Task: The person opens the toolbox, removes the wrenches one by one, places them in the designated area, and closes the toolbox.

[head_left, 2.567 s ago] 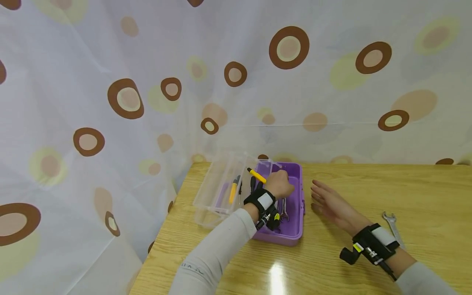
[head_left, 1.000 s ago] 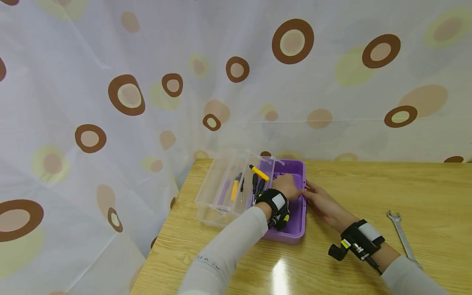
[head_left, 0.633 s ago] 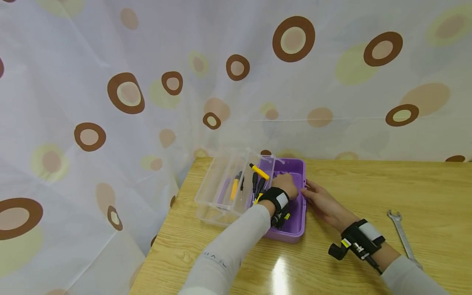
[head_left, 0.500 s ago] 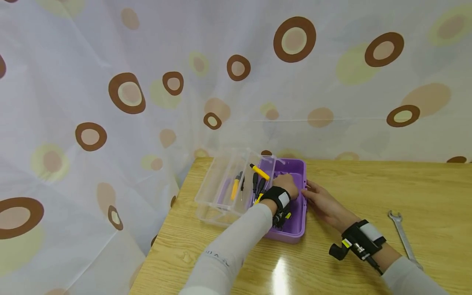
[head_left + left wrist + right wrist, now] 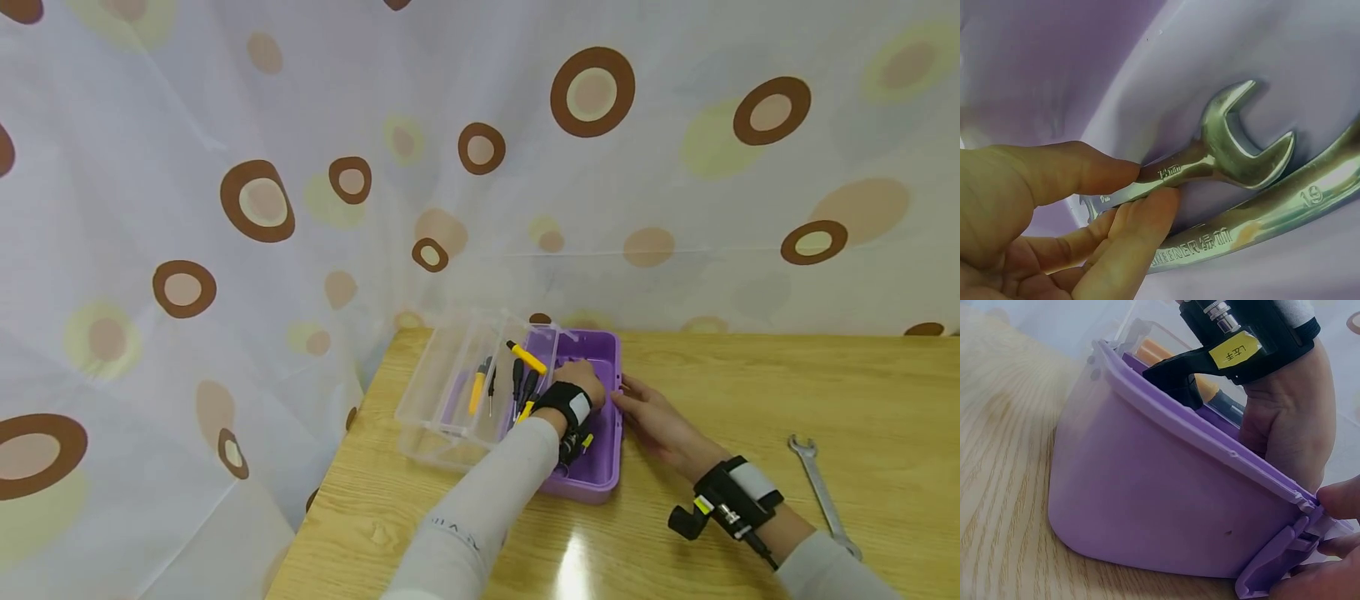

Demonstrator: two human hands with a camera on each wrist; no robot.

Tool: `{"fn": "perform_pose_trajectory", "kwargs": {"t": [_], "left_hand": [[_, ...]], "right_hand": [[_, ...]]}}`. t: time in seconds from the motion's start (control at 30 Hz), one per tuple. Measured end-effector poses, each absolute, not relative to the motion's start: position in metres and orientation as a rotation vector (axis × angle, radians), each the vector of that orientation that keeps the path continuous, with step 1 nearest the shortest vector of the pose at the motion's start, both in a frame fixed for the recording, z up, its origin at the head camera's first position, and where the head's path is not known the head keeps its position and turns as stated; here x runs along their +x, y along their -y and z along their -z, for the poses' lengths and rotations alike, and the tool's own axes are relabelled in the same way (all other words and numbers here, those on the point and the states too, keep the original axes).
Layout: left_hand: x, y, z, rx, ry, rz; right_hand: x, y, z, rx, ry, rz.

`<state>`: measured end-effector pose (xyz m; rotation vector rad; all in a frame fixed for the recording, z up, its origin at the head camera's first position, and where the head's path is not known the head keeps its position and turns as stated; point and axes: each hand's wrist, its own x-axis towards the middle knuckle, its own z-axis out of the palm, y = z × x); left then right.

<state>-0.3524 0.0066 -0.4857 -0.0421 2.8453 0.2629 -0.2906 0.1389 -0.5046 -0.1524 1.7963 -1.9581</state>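
1. I hold a small wrench [image 5: 1219, 144] inside the purple box [image 5: 577, 492], its open-ended head pointing away from my fingertips.
2. My left hand [image 5: 581, 382] pinches its shank between thumb and fingers. Only my left wrist view shows this; from my head, the hand covers the wrench.
3. That close view also shows a larger wrench [image 5: 1266, 219] lying just beside it, stamped 19. The small one's marking ends in mm, its digits too blurred to read.
4. My right hand [image 5: 663, 429] holds nothing up: thumb at the box's right rim, fingers loosely bent against the outside.
5. My right wrist view adds a purple latch [image 5: 1272, 562] just beside those fingers, and the tall outer wall, which my head view barely shows.
6. Left of my reaching wrist, clear trays [image 5: 442, 446] overhang the box; a yellow-handled tool [image 5: 527, 358] and black-handled screwdrivers [image 5: 517, 375] show there, crowding that side.
7. Between my left hand and the right wall, some purple floor shows, a narrow gap.
8. Right of the box, the wooden table [image 5: 712, 375] runs on past my right hand; a long wrench [image 5: 823, 492] lies there, near my right wrist.
9. Behind, the table's far edge meets the patterned cloth [image 5: 375, 100], close to the box's back wall.
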Motion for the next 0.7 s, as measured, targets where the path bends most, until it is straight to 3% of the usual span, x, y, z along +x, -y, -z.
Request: {"fn": "perform_pose_trajectory", "kwargs": {"t": [0.7], "left_hand": [[-0.3552,-0.0006,0.4851,-0.005,-2.746,-0.285]], "right_hand": [[-0.2942,-0.1416,0.5086,-0.143,-1.775,1.958]]}}
